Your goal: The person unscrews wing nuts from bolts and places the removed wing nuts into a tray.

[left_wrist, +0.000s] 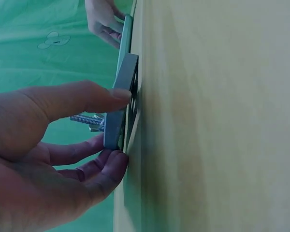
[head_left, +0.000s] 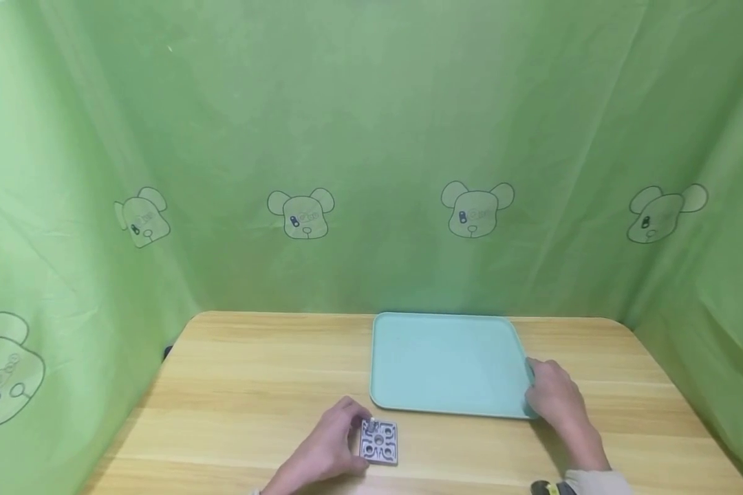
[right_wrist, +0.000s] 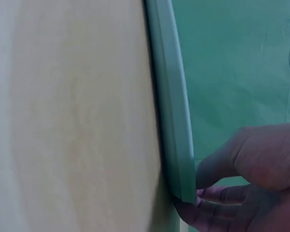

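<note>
A small square metal plate [head_left: 389, 442] with round holes and curved slots is at the front middle of the table. My left hand [head_left: 328, 443] pinches it by its left side, thumb on the near edge and fingers on the far one. A threaded bolt [left_wrist: 87, 119] sticks up from the plate's face, with another small metal piece beside it. In the left wrist view the plate looks close to the tabletop. My right hand [head_left: 557, 395] grips the right rim of a light green tray [head_left: 446, 364], thumb above and fingers curled under the corner, as the right wrist view shows.
The wooden table [head_left: 254, 371] has rounded far corners. Green curtains [head_left: 371, 124] printed with bear heads surround it on the far side and both flanks. A dark and yellow object [head_left: 552, 488] shows by the right sleeve at the bottom edge.
</note>
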The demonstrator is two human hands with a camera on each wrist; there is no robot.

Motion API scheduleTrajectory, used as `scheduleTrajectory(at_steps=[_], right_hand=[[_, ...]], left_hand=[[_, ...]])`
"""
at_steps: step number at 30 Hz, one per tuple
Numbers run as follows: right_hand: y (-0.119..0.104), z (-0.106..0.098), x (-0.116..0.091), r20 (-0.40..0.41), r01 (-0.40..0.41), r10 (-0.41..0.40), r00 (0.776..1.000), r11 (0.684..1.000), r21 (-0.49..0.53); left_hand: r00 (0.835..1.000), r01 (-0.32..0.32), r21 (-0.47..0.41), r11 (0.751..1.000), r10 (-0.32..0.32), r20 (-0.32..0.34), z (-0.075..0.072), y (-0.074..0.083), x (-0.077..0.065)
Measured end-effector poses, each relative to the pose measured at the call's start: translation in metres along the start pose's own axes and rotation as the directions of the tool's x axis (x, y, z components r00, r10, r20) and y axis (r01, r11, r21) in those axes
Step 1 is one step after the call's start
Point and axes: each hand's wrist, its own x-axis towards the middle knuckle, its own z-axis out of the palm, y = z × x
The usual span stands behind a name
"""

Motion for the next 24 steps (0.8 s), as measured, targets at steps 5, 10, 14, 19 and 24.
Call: scheduleTrajectory(at_steps=[5, 10, 14, 19, 24], right_hand=[[-0.002, 0.001, 0.001, -0.005, 0.024, -0.024, 1.0, 1.0, 0.014], [-0.009, 0.001, -0.001, 0.02, 0.003, -0.005, 1.0, 0.999, 0.053], [-0.017, 0.003, -0.004, 0.03, -0.008, 0.006, 1.0, 0.998, 0.07], [-0.026, 0.007, -0.005, 0.019, 0.024, -0.025, 1.0, 0.997, 0.074], [-0.035, 0.011, -0.007, 0.01, 0.035, -0.036, 0.999, 0.996, 0.082]], left_hand=[[1.0, 0.004, -0.014, 1.0, -0.004, 0.005, -0.001, 0.0, -0.002], [1.0, -0.006, -0.053, 0.999, 0.005, -0.01, -0.006, 0.002, -0.003], [0.999, -0.029, -0.08, 0.996, 0.027, -0.03, -0.008, 0.004, -0.002], [0.998, -0.046, -0.132, 0.99, 0.042, -0.037, -0.01, 0.005, -0.001], [0.999, -0.049, -0.223, 0.974, 0.048, -0.01, -0.012, 0.006, 0.0]])
